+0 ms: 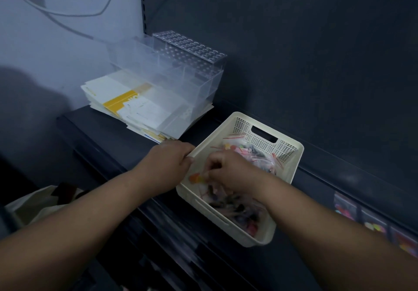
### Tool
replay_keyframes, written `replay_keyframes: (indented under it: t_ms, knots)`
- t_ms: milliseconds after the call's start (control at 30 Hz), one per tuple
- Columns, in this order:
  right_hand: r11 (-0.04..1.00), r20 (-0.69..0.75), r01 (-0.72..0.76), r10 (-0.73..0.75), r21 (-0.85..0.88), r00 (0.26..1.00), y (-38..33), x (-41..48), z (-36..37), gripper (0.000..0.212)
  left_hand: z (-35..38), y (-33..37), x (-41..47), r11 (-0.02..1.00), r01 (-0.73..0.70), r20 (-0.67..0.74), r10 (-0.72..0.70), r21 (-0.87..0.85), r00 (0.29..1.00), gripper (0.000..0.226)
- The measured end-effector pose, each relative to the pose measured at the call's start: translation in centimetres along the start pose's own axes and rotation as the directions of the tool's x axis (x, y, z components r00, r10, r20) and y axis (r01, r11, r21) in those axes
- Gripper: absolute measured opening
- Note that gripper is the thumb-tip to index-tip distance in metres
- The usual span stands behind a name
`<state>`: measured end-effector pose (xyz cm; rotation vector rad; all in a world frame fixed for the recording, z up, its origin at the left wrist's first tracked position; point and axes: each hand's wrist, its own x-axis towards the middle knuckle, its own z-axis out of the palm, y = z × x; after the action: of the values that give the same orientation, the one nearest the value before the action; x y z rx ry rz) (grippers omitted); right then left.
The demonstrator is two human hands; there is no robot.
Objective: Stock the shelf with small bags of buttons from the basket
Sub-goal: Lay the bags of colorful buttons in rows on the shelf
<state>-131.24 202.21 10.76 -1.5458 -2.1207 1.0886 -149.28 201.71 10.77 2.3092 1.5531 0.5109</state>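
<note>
button bags (239, 209) in basket (226, 130); right hand (228, 171) pinching one, left hand (168, 163) alongside.

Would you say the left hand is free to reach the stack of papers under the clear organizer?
Probably yes: the left hand sits at the basket rim, with only bare shelf before the papers.
</note>
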Motion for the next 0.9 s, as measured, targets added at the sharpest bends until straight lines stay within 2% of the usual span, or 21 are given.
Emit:
replay_keyframes:
  t_ms: [100, 200, 300, 400, 467, 500, 567, 700, 767, 900]
  knots:
    - [0.989, -0.060, -0.031, 0.040, 0.145, 0.997, 0.0, -0.5, -1.3, 0.008, -0.3, 0.4, 0.2, 0.999, 0.013, -0.001, -0.013, -0.052, 1.000, 0.020]
    - [0.961, -0.077, -0.056, 0.080, 0.272, 0.994, 0.1, -1.1, -2.0, 0.003, -0.6, 1.3, 0.4, 0.997, 0.022, -0.086, -0.028, -0.070, 0.996, 0.030]
    - [0.924, -0.082, -0.040, 0.077, 0.380, 0.994, 0.1, -1.8, -2.7, 0.016, -1.2, 3.0, 0.6, 0.980, -0.003, -0.168, -0.031, -0.197, 0.985, 0.032]
    - [0.919, -0.079, -0.030, 0.067, 0.394, 0.995, -0.2, -2.8, -3.3, 0.019, -1.6, 4.7, 0.8, 0.892, 0.046, 0.005, -0.049, -0.450, 0.999, 0.022]
    - [0.907, -0.074, -0.040, 0.078, 0.420, 0.994, -0.2, -3.4, -3.5, 0.019, -1.2, 5.2, 1.0, 0.854, 0.097, 0.113, -0.045, -0.511, 0.993, 0.007]
    - [0.907, -0.078, -0.042, 0.083, 0.419, 0.994, -0.2, -3.7, -3.6, 0.020, -1.0, 5.2, 1.1, 0.860, 0.101, 0.121, -0.045, -0.501, 0.992, 0.004]
    - [0.929, -0.120, -0.050, 0.100, 0.366, 0.988, 0.2, -3.9, -3.7, 0.020, -0.6, 5.1, 1.3, 0.872, 0.126, 0.112, -0.082, -0.473, 0.990, 0.015]
    - [0.976, -0.329, -0.138, 0.187, 0.166, 0.926, 2.3, -3.4, -4.8, 0.016, -0.7, 4.8, 2.2, 0.768, 0.246, 0.079, -0.249, -0.591, 0.965, 0.008]
    - [0.979, -0.395, -0.171, 0.200, 0.107, 0.897, 3.1, -2.9, -5.3, 0.015, -0.8, 4.7, 2.9, 0.770, 0.235, 0.019, -0.278, -0.593, 0.960, 0.010]
    - [0.979, -0.391, -0.202, 0.190, 0.012, 0.901, 3.7, -1.2, -5.5, 0.018, -1.1, 4.2, 4.3, 0.768, 0.212, -0.038, -0.294, -0.604, 0.955, 0.014]
